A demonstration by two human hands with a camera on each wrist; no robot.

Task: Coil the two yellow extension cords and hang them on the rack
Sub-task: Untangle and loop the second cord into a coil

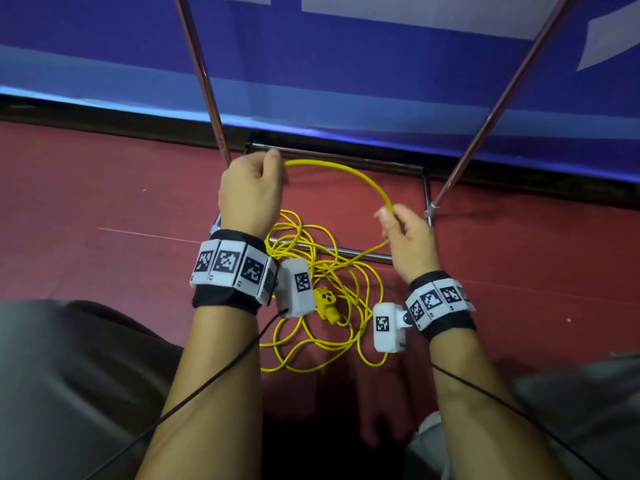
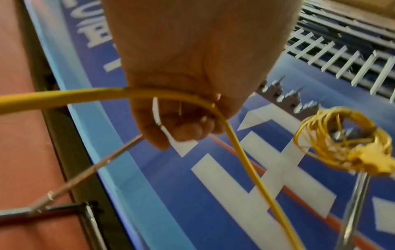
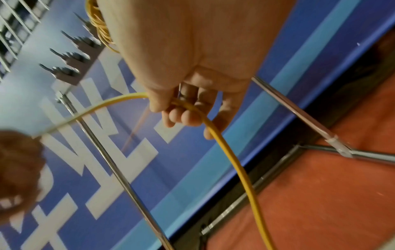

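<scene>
In the head view, two hands are showing at mid-frame. The left hand is curling its fingers around one yellow cord, and the right hand is pinching the same cord further along, so an arc is spanning between them. Below the hands, the rest of that cord is lying in one loose tangle on the red floor, with one yellow plug sitting in it. Two slanted metal poles of the rack are rising toward the top of the frame.

In the left wrist view, the left hand is closing its fingers round the cord, which is passing through the fist. At centre right, one second yellow cord, already coiled, is hanging on the rack's top.

In the right wrist view, the right hand is gripping the cord with curled fingers; the cord is dropping to the lower middle.
</scene>
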